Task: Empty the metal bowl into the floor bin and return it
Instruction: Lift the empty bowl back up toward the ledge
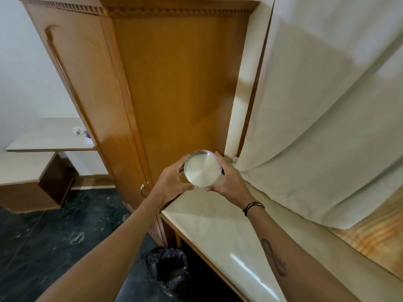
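A round metal bowl (202,168) is held between both my hands at the far end of the pale counter (220,234), its shiny inside facing me with nothing visible in it. My left hand (174,182) grips its left rim and my right hand (226,179) grips its right rim. Whether the bowl touches the counter is unclear. The floor bin (166,270), lined with a black bag, stands on the dark floor below the counter's left edge, near my left forearm.
A tall wooden wardrobe (174,83) with a ring handle (142,189) rises behind the bowl. A white curtain (327,116) hangs at the right over the counter. A low shelf desk (43,138) sits at the left. Dark marble floor (54,236) spreads below.
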